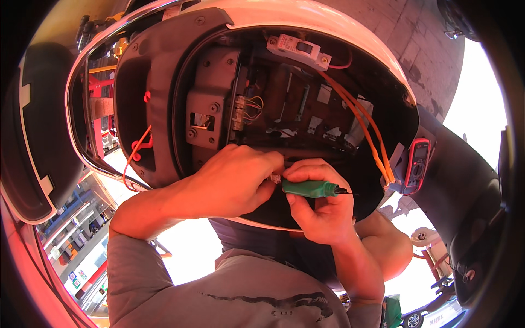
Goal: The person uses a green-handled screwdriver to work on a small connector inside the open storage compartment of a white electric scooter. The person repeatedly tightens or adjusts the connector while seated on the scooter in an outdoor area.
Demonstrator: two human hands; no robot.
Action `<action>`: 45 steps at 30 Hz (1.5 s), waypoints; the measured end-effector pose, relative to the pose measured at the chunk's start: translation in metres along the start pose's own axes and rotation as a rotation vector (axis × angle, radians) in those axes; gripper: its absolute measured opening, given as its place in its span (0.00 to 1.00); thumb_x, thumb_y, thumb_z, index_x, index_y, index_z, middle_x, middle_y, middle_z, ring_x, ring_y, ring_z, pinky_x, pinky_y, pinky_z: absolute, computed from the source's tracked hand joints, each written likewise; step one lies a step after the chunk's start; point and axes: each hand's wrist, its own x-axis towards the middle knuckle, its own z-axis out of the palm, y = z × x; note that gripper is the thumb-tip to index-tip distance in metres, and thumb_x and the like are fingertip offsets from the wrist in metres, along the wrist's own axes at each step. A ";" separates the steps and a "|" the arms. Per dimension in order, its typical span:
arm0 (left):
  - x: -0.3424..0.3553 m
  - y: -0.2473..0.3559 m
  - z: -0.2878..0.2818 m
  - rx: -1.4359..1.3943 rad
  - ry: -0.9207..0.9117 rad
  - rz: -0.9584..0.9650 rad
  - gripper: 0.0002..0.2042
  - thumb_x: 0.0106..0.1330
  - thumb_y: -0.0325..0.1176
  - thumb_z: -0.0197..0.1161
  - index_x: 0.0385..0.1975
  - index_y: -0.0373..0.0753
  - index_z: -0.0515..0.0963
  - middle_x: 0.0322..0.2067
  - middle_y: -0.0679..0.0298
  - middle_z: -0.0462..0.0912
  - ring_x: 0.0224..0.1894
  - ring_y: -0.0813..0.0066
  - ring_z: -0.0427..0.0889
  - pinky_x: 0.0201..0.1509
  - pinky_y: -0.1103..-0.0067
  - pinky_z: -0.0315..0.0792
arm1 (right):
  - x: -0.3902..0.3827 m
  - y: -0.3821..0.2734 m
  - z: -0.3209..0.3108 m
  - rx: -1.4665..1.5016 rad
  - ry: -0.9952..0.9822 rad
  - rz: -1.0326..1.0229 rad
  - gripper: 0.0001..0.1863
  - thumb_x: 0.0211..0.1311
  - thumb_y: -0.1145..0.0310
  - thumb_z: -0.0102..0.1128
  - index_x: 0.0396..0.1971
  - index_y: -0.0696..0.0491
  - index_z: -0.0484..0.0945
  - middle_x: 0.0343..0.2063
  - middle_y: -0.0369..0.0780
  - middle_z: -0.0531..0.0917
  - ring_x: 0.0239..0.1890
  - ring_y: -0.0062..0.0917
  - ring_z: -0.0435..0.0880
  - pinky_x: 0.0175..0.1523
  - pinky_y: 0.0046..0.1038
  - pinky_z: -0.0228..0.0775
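My right hand (325,214) is closed around a small green squeeze bottle (306,188) with a thin black tip. The bottle lies nearly level, its tip toward the right. Right beside it, my left hand (240,177) is closed, thumb and fingers pinched together. A small pale, shiny piece (275,179) shows between the two hands; its kind is too small to make out. Both hands are over the near edge of the open compartment of a scooter body (350,24). The fingers of the left hand are partly hidden behind its back.
On the compartment's far rim sits a white circuit breaker (298,50). Thick orange cables (366,123) run from it down the right side. A red multimeter (418,164) rests at the right. Inside, a terminal block (239,112) with thin wires is beside a dark metal bracket (210,101).
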 end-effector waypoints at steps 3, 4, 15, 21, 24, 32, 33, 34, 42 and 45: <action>0.001 0.000 0.000 0.003 0.000 0.004 0.06 0.57 0.24 0.65 0.34 0.31 0.79 0.29 0.50 0.86 0.33 0.46 0.86 0.35 0.61 0.80 | 0.000 -0.001 0.002 0.038 0.040 0.029 0.18 0.46 0.86 0.64 0.40 0.58 0.82 0.39 0.43 0.85 0.44 0.32 0.85 0.58 0.32 0.74; 0.001 0.000 0.000 0.003 -0.001 0.004 0.07 0.57 0.24 0.65 0.34 0.31 0.79 0.29 0.50 0.86 0.33 0.46 0.86 0.35 0.61 0.80 | 0.000 -0.001 0.001 0.043 0.040 0.029 0.18 0.46 0.86 0.63 0.40 0.58 0.82 0.39 0.43 0.85 0.43 0.32 0.85 0.58 0.32 0.74; 0.001 0.000 0.001 0.015 0.024 0.023 0.06 0.56 0.24 0.65 0.33 0.31 0.78 0.28 0.50 0.86 0.33 0.46 0.86 0.34 0.61 0.80 | 0.001 -0.001 0.006 -0.084 0.068 -0.016 0.16 0.47 0.85 0.69 0.38 0.57 0.81 0.38 0.42 0.84 0.42 0.33 0.85 0.58 0.33 0.75; 0.000 -0.003 0.005 0.011 0.042 0.033 0.06 0.56 0.24 0.65 0.32 0.31 0.78 0.27 0.49 0.85 0.31 0.45 0.85 0.33 0.60 0.79 | -0.002 0.002 0.006 -0.114 0.032 -0.031 0.17 0.51 0.89 0.65 0.39 0.57 0.76 0.40 0.42 0.81 0.41 0.26 0.83 0.51 0.27 0.76; -0.001 -0.004 0.006 0.020 0.038 0.027 0.06 0.57 0.24 0.65 0.32 0.31 0.78 0.27 0.49 0.84 0.31 0.45 0.85 0.32 0.59 0.78 | -0.003 0.005 0.002 -0.126 0.010 -0.057 0.18 0.53 0.91 0.62 0.41 0.57 0.74 0.42 0.43 0.79 0.42 0.23 0.82 0.49 0.23 0.76; 0.000 -0.002 0.003 0.018 0.034 0.020 0.05 0.58 0.24 0.65 0.32 0.31 0.77 0.26 0.48 0.84 0.30 0.45 0.85 0.31 0.60 0.77 | -0.004 0.010 0.001 0.072 0.015 0.023 0.19 0.55 0.92 0.60 0.44 0.56 0.72 0.44 0.43 0.77 0.44 0.23 0.81 0.53 0.25 0.75; 0.000 -0.003 0.003 0.007 0.032 0.014 0.06 0.58 0.24 0.65 0.32 0.31 0.77 0.26 0.48 0.84 0.30 0.45 0.85 0.31 0.60 0.77 | -0.003 0.009 0.005 0.094 0.053 0.045 0.17 0.55 0.90 0.62 0.42 0.56 0.74 0.42 0.42 0.78 0.43 0.24 0.81 0.55 0.27 0.75; -0.001 -0.003 0.004 -0.004 0.030 0.009 0.06 0.58 0.24 0.65 0.32 0.32 0.78 0.26 0.49 0.84 0.30 0.45 0.85 0.31 0.60 0.77 | -0.003 0.007 0.007 0.115 0.090 0.067 0.16 0.54 0.88 0.64 0.41 0.56 0.76 0.40 0.41 0.80 0.42 0.25 0.81 0.57 0.30 0.74; -0.001 -0.002 0.004 -0.052 0.042 -0.002 0.06 0.57 0.24 0.65 0.33 0.31 0.78 0.28 0.49 0.85 0.32 0.46 0.85 0.34 0.60 0.78 | -0.002 0.009 0.006 0.126 0.073 0.020 0.16 0.52 0.89 0.62 0.40 0.57 0.76 0.41 0.43 0.79 0.41 0.27 0.81 0.47 0.25 0.73; 0.000 -0.002 0.004 -0.053 0.040 -0.007 0.06 0.57 0.24 0.65 0.33 0.31 0.78 0.28 0.49 0.85 0.32 0.46 0.85 0.34 0.60 0.78 | -0.002 0.007 0.007 0.143 0.080 0.021 0.16 0.51 0.88 0.62 0.39 0.56 0.76 0.40 0.43 0.79 0.41 0.28 0.81 0.47 0.26 0.74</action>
